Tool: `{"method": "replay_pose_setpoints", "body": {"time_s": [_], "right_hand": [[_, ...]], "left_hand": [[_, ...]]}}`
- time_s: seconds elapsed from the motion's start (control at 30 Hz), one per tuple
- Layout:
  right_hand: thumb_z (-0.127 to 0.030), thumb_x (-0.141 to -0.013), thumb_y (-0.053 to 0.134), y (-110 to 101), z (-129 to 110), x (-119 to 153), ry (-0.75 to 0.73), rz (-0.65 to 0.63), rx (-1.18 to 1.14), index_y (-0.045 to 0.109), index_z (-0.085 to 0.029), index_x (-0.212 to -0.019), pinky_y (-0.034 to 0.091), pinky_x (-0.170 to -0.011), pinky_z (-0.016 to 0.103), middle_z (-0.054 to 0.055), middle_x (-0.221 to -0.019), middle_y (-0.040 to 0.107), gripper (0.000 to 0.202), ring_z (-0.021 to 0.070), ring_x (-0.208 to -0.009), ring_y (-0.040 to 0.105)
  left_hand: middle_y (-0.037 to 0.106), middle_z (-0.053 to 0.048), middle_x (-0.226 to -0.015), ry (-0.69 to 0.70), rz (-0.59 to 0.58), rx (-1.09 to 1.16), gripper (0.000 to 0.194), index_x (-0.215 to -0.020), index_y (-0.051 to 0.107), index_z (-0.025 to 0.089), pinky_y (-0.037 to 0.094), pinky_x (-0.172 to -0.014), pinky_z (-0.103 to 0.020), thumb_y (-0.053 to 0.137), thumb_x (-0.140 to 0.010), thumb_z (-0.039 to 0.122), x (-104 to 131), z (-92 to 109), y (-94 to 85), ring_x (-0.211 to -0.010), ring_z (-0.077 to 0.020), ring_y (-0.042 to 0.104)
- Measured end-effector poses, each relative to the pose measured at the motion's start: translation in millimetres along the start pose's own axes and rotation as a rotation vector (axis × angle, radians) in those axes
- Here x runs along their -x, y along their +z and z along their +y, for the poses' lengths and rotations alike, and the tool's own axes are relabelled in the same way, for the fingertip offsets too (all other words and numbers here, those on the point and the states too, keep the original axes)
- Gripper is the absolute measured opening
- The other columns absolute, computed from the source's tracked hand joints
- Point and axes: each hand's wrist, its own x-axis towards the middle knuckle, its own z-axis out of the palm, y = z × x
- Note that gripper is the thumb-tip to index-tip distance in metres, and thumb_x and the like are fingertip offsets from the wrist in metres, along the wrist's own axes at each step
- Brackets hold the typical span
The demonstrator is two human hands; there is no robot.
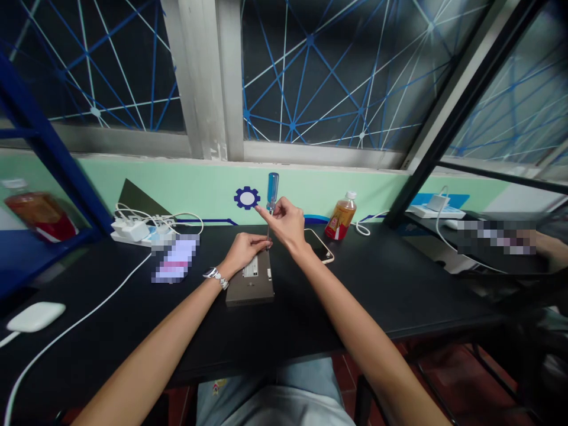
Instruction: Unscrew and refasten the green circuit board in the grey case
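Observation:
A screwdriver (273,188) with a clear blue handle stands upright over the far end of a flat grey-brown box (251,291) with a white label. My right hand (286,222) closes on the screwdriver just below its handle, one finger stretched out to the left. Lower down, the thumb and fingers of my left hand (246,249) pinch around the shaft near its tip, and this hand rests over the box's far left part. The tip itself and whatever it touches are hidden by those fingers. A metal watch (216,277) is on my left wrist.
On the black table (199,343), a phone (320,245) and a drink bottle (341,216) stand right of my hands. Leftward are a blurred-out phone (176,260), a power strip with plugs (142,229), a cable and a white charger (36,316). Another person's hand (552,248) shows far right.

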Motion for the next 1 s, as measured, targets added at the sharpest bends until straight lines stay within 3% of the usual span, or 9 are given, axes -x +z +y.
{"method": "replay_pose_setpoints", "body": {"time_s": [0.2,0.33,0.6,0.8,0.9,1.0], "right_hand": [[-0.059,-0.090,0.053,-1.7,-6.5,-1.9,-0.038,-0.049,0.047,0.053,-0.022,-0.071,0.036,-0.058,0.025,-0.001,-0.058,0.055,0.042,0.0140,-0.056,0.049],[-0.056,-0.091,0.052,-3.8,-3.2,-5.7,-0.057,-0.130,-0.084,0.053,-0.021,-0.071,0.041,-0.063,0.026,0.001,-0.064,0.061,0.041,0.0153,-0.063,0.057],[-0.060,-0.092,0.045,-9.1,4.1,-15.0,0.027,-0.476,-0.490,0.064,-0.018,-0.095,0.049,-0.059,0.025,0.008,-0.091,0.071,0.047,0.0185,-0.082,0.064],[-0.054,-0.080,0.068,-5.2,3.8,-9.6,0.001,-0.121,-0.324,0.061,-0.018,-0.091,0.050,-0.073,0.028,0.003,-0.081,0.067,0.038,0.0159,-0.075,0.062],[-0.052,-0.084,0.063,-5.0,6.1,-9.2,-0.012,-0.137,-0.318,0.062,-0.018,-0.089,0.049,-0.068,0.026,0.003,-0.078,0.066,0.035,0.0164,-0.076,0.063],[-0.052,-0.089,0.055,-7.2,8.2,-9.7,0.028,-0.224,-0.335,0.064,-0.018,-0.097,0.046,-0.057,0.024,0.004,-0.081,0.068,0.036,0.0166,-0.075,0.064]], "left_hand": [[0.072,-0.004,-0.068,-0.013,0.046,0.012,0.036,-0.087,0.080,0.013,0.036,-0.051,-0.024,0.068,-0.079,0.046,-0.4,-1.7,1.0,-0.055,-0.0142,0.055],[0.073,-0.005,-0.069,-0.020,0.065,0.008,0.036,-0.087,0.080,0.013,0.039,-0.053,-0.025,0.070,-0.078,0.047,-2.1,-4.9,2.1,-0.057,-0.0152,0.057],[0.073,-0.006,-0.070,0.012,0.090,0.019,0.036,-0.081,0.077,0.013,0.039,-0.053,-0.025,0.073,-0.075,0.049,-4.6,-6.1,4.6,-0.058,-0.0154,0.059],[0.072,-0.007,-0.070,0.025,0.124,-0.001,0.034,-0.076,0.073,0.014,0.042,-0.055,-0.025,0.076,-0.073,0.048,-6.1,-7.4,6.1,-0.062,-0.0169,0.063],[0.073,-0.007,-0.073,0.038,0.113,0.015,0.034,-0.079,0.072,0.014,0.047,-0.060,-0.026,0.076,-0.074,0.047,-6.6,-6.4,5.6,-0.065,-0.0182,0.065],[0.076,-0.011,-0.094,0.088,0.035,0.095,0.035,-0.098,0.073,0.014,0.053,-0.078,-0.031,0.072,-0.080,0.044,-5.9,-1.9,2.7,-0.086,-0.0224,0.070]]}}
